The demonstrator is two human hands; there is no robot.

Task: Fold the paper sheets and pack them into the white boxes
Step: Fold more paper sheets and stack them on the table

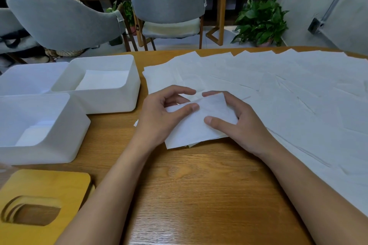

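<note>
Nearest, bottom-left, a stack of wooden lids (pixel 39 205) w/ oval cut-outs sits off to the side, prob. so the boxes stay open for packing. Mid-table (pixel 199 195), both hands grasp one folded sheet (pixel 195 127): left hand (pixel 159 117) pinches its left edge, thumb on top & fingers curled behind; right hand (pixel 239 123) holds the right side, thumb flat on the face, fingers over the far edge. Looks like a grip for squaring up a fold, near edge resting on the wood. Sheet is white, thin, lightly creased, doubled over, w/ a layer peeking out at the bottom. Just left, 3 white boxes: near box (pixel 39 155) & mid box (pixel 111 103) each show folded paper inside, far-left box (pixel 33 63) contents unclear; close by = short reach. Beyond & right, unfolded sheets (pixel 278 85) lie fanned & overlapping, likely easy to take one at a time
</note>
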